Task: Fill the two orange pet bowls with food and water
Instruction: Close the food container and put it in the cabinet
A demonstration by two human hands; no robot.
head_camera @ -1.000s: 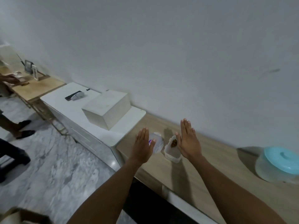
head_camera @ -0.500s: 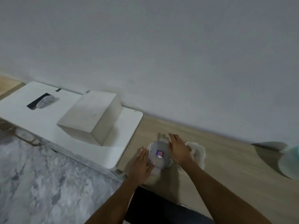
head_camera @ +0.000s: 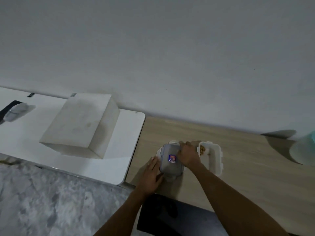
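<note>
A clear lidded plastic container (head_camera: 171,161) with a small blue and red sticker stands on the wooden counter (head_camera: 238,160). My left hand (head_camera: 151,174) lies against its left side with fingers fairly straight. My right hand (head_camera: 188,155) curls over its far right edge at the lid. Right beside it sits an open white container (head_camera: 213,155) with brown pet food at its far end. No orange bowls are in view.
A white cabinet top (head_camera: 119,150) adjoins the counter on the left and carries a white box (head_camera: 81,125) and a grey object (head_camera: 15,111). A teal-lidded tub (head_camera: 305,149) sits at the right edge. Marble floor lies below.
The view has moved closer and tilted down. My hands went from raised and open above the containers to being on the stickered container, the right one now gripping its lid edge.
</note>
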